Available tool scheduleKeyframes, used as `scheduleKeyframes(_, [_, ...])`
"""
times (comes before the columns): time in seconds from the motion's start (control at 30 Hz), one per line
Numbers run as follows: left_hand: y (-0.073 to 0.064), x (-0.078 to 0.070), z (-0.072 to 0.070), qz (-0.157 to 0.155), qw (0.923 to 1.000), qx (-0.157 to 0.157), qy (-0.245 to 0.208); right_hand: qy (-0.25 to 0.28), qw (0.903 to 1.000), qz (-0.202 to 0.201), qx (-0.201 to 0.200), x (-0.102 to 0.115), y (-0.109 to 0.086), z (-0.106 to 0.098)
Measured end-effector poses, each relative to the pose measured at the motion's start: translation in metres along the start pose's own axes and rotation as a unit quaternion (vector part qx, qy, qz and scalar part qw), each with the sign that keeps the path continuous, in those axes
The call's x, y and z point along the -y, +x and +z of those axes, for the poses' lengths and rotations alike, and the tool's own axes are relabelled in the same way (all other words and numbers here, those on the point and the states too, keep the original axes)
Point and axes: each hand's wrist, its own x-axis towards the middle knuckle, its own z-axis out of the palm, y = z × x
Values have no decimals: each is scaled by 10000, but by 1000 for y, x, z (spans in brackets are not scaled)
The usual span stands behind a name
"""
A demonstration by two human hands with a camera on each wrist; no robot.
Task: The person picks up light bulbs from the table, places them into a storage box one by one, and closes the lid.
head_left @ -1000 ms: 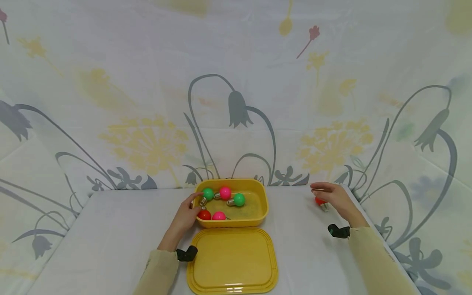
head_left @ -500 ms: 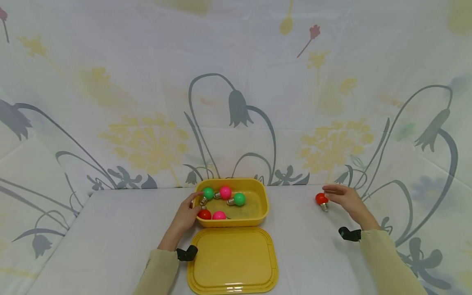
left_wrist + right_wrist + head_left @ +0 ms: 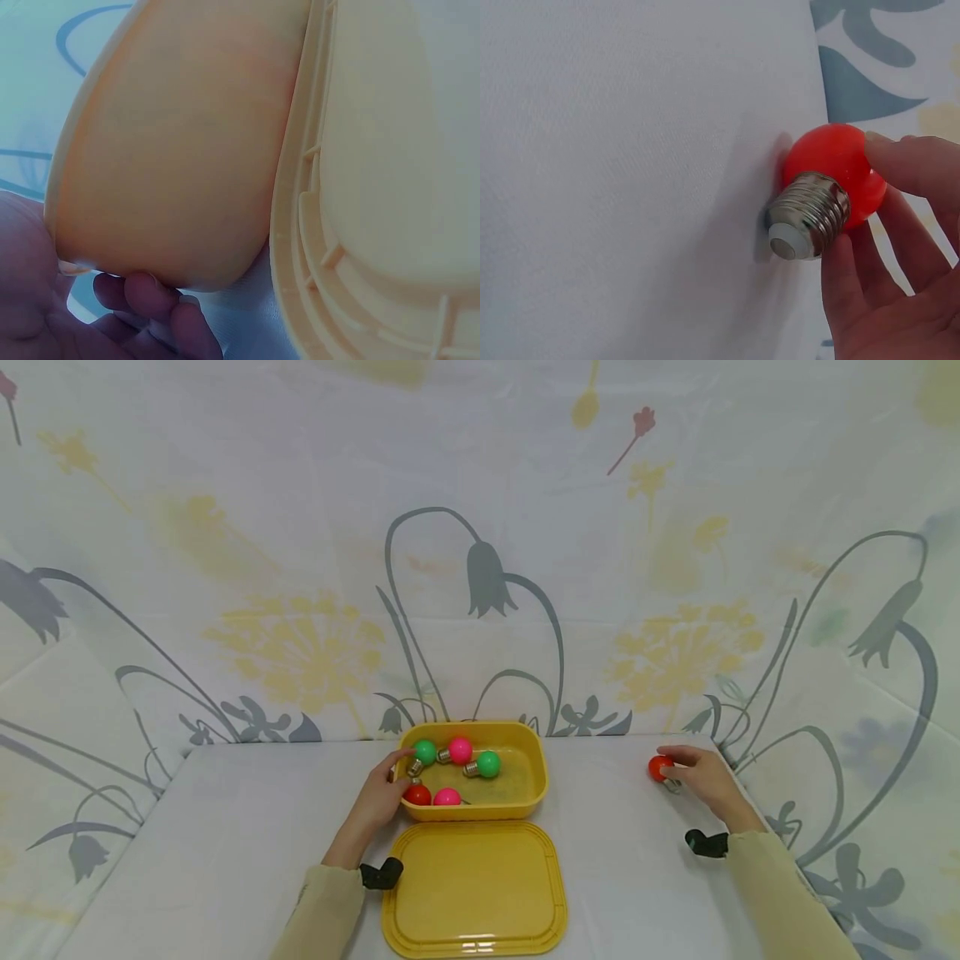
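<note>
My right hand [image 3: 707, 783] pinches a red light bulb [image 3: 659, 767] at the right of the white table, with the thumb on one side and fingers round the other. In the right wrist view, the bulb's silver screw base [image 3: 810, 214] points away from the palm, toward the lower left. At the table's middle, my left hand [image 3: 377, 798] grips the left end of a yellow plastic box [image 3: 525, 789]. The left wrist view has curled fingers [image 3: 150, 296] against the box's wall. Inside the box lie two green bulbs [image 3: 489, 764], two pink bulbs [image 3: 461, 750] and one red bulb [image 3: 417, 794].
A yellow lid [image 3: 474, 889] lies flat directly in front of the box, close to its near side. White cloth covers the table [image 3: 607, 860]. Behind and at both sides hangs a flower-printed cloth [image 3: 322, 543].
My right hand first draws back to the right of the red bulb, then comes back and pinches it. The left hand stays on the box.
</note>
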Motion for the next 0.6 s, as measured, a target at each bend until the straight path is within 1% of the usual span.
scheduleKeyframes(0.23, [1,1,0,33,10000,-24,3,-58,9999,65,-56,-5,0,5])
scheduleKeyframes(0.4, [2,1,0,-46,10000,-19,-27,-217,9994,270,-76,-3,-1,6])
scheduleKeyframes(0.6, [1,1,-1,-28,10000,-19,-26,-225,9987,458,-43,-2,-2,7])
